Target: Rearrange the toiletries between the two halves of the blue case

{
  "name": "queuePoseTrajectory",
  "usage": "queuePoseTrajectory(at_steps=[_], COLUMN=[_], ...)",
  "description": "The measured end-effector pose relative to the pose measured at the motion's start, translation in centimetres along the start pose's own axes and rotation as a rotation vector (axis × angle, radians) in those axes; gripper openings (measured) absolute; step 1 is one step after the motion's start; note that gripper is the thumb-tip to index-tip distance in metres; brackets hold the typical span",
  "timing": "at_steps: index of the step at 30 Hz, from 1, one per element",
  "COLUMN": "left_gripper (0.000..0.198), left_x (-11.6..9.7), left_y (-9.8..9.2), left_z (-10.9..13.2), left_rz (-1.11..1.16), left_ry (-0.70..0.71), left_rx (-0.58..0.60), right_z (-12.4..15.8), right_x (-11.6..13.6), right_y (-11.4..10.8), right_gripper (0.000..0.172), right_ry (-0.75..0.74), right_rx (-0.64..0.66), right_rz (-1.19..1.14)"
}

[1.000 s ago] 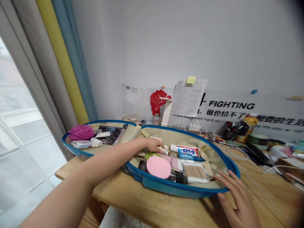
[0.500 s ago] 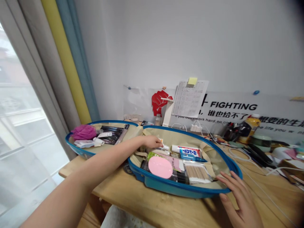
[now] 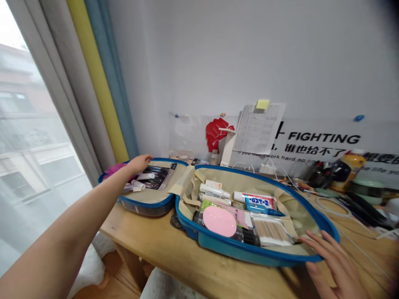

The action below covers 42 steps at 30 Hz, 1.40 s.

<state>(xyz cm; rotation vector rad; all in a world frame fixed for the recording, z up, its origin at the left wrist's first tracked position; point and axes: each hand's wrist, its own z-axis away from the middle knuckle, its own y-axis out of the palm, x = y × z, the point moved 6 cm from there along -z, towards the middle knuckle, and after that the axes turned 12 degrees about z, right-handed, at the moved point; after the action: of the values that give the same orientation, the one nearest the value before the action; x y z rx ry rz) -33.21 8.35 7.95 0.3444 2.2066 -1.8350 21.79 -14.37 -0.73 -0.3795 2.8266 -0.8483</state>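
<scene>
Suitcase (image 3: 243, 250) open on wooden desk (image 3: 193, 263), curtains (image 3: 77, 83), banner (image 3: 324, 150) on wall (image 3: 243, 54)

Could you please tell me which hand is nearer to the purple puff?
Left: the left hand is just right of the purple puff; the right hand is at the opposite end of the case.

On the wall banner (image 3: 324, 128) we read "FIGHTING", beneath it "谁也给不了" and "想要的", then in small print "you don't work hard" and "e life you". We cannot make out the blue lettering on the white tube (image 3: 255, 198) or the rows on the pinned sheets (image 3: 260, 128).
</scene>
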Motion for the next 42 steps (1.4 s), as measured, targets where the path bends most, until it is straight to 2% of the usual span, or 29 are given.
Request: queuePoseTrajectory(at_steps=[2, 5, 9, 12, 15, 17, 20, 24, 26, 28, 31, 33, 35, 38, 42], left_gripper=[0.045, 0.046, 0.045, 0.041, 0.036, 0.038, 0.048, 0.055, 0.057, 0.06, 0.044, 0.038, 0.037, 0.039, 0.039], left_x=[2.4, 3.7, 3.2, 2.7, 2.2, 1.3, -1.8, -9.1, -13.5, -17.6, -21.9, -23.5, -24.1, -24.0, -23.5], left_y=[0.7, 2.4, 4.5, 5.3, 5.2, 4.5, 3.0, 2.1, 3.0, 4.8, 7.9, 9.9, 11.7, 13.7, 14.9], left_z=[0.5, 0.8, 0.2, -0.1, 0.1, 0.3, 0.5, 0.8, 1.3, 2.3, 3.8, 4.3, 4.4, 4.0, 3.6], left_rz=[-0.097, -0.212, -0.31, -0.343, -0.325, -0.282, -0.178, 0.0, 0.09, 0.179, 0.215, 0.204, 0.178, 0.132, 0.112], left_ry=[-0.034, -0.013, 0.046, 0.063, 0.061, 0.083, 0.171, 0.347, 0.443, 0.521, 0.567, 0.569, 0.551, 0.509, 0.488], left_rx=[0.051, 0.148, 0.226, 0.251, 0.243, 0.207, 0.13, 0.109, 0.18, 0.335, 0.506, 0.578, 0.632, 0.696, 0.739], right_z=[0.0, 0.1, 0.2, 0.2, 0.1, 0.1, 0.2, 0.3, 0.1, -0.1, -0.3, -0.4, -0.4, -0.4, -0.4], right_x=[0.0, -0.2, -0.4, -0.3, -0.1, -0.1, -0.3, -0.5, -0.3, 0.0, 0.3, 0.5, 0.5, 0.6, 0.7], right_y=[0.0, 0.1, 0.2, 0.1, 0.0, 0.0, 0.1, 0.3, 0.2, 0.0, -0.3, -0.4, -0.4, -0.5, -0.5], right_gripper=[0.032, 0.032, 0.032, 0.033, 0.033, 0.034, 0.035, 0.034, 0.034, 0.034, 0.033, 0.034, 0.033, 0.033, 0.033], right_ry=[-0.009, -0.003, 0.014, 0.015, 0.01, 0.01, 0.025, 0.04, 0.044, 0.043, 0.033, 0.023, 0.01, 0.002, 0.017], right_rx=[0.006, 0.019, 0.026, 0.013, 0.011, 0.013, 0.014, 0.019, 0.016, 0.013, 0.011, 0.011, 0.009, 0.006, 0.006], right_rz=[0.013, 0.018, 0.024, 0.023, 0.024, 0.026, 0.021, 0.008, 0.008, 0.015, 0.024, 0.026, 0.026, 0.029, 0.029])
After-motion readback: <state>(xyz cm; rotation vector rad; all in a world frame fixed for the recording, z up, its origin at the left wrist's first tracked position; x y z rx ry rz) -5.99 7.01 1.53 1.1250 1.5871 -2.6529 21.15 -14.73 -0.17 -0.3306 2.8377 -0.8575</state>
